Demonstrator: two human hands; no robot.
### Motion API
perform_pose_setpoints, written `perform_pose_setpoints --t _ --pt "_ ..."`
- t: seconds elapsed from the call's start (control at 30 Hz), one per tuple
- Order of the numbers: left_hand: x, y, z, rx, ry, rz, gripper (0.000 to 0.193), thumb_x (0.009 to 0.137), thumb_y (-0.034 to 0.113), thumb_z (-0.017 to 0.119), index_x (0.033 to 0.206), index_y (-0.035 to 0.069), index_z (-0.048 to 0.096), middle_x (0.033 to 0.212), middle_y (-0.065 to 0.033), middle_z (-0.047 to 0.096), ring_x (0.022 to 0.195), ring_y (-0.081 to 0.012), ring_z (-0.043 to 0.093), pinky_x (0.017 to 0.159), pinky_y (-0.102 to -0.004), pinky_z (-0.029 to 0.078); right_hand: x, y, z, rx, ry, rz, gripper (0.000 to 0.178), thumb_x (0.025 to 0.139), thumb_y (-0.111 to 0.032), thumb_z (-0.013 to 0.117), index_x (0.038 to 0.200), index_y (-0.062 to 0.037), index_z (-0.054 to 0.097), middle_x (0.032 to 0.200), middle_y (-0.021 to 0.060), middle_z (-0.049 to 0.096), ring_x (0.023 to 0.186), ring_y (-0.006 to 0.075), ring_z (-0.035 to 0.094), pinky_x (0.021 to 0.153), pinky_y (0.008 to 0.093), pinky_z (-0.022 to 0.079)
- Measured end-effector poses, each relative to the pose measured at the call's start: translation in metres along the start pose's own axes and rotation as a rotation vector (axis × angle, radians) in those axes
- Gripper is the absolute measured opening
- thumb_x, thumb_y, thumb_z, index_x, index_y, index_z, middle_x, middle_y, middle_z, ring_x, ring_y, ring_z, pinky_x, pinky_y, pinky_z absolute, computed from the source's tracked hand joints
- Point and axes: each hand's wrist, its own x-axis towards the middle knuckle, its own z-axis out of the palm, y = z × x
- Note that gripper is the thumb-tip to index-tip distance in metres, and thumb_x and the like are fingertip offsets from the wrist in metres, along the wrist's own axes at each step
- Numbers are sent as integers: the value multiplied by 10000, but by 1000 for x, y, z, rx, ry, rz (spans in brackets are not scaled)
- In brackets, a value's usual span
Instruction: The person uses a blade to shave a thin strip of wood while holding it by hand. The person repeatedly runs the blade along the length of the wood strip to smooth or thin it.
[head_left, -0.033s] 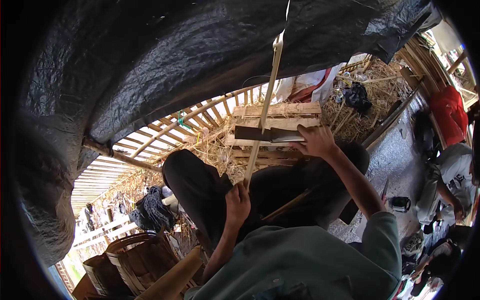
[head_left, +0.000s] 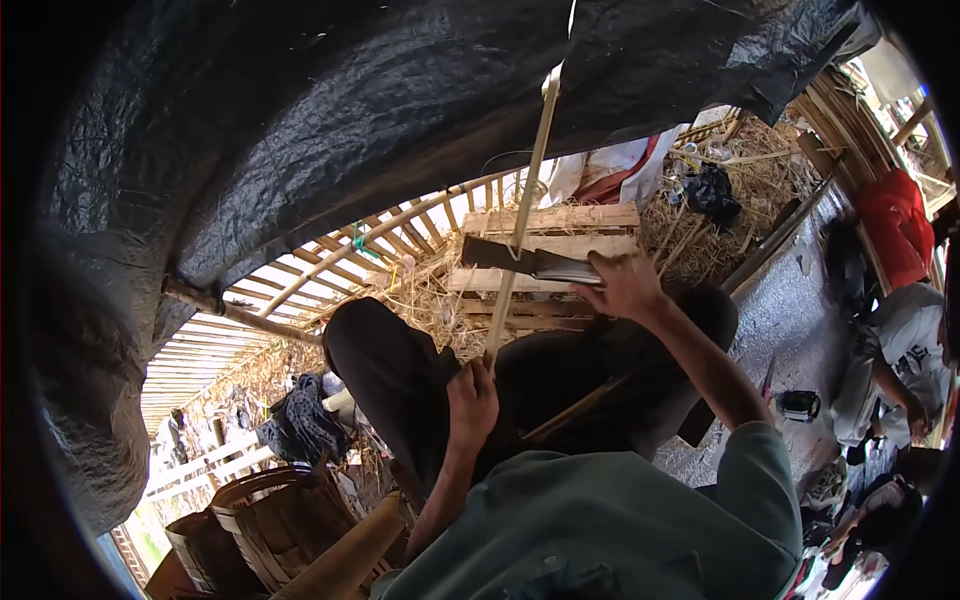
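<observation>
My left hand [head_left: 472,405] is closed round the lower part of a long, pale bamboo strip [head_left: 527,195], which slants up and away past my knees. My right hand [head_left: 628,287] grips the handle end of a broad, dark-bladed knife [head_left: 490,253]. Its blade lies crosswise against the strip, touching it above my left hand. Part of the handle is hidden by my right fingers. Beneath the knife is a slatted wooden platform [head_left: 590,216] between my knees and the fence.
Black plastic sheeting [head_left: 370,110] hangs ahead and to the left. A bamboo slat fence [head_left: 330,265] runs along the left. Woven baskets [head_left: 270,530] stand at lower left. Straw litter [head_left: 775,190] and a black bag [head_left: 712,192] lie ahead right. Another person [head_left: 905,350] sits far right.
The knife has tilted, its blade end now higher than its handle end, and my right hand has shifted slightly left. The strip's far end has swung a little left.
</observation>
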Motion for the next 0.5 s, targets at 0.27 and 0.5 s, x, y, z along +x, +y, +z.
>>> perform_pose_setpoints --t 0.27,0.5 --pt "-6 -14 7 -19 -46 -22 144 851 41 473 736 -45 466 638 -200 526 572 -353 551 476 -379 401 -7 -11 6 206 17 191 490 752 -593 540 808 -108 570 526 141 558 514 343 601 550 441 512" --pt "-22 -10 9 -158 -65 -136 113 850 30 430 789 -39 495 678 -212 545 627 -363 572 504 -387 420 11 33 4 -46 132 104 445 762 -541 569 790 -96 570 575 149 577 560 346 603 512 445 484"
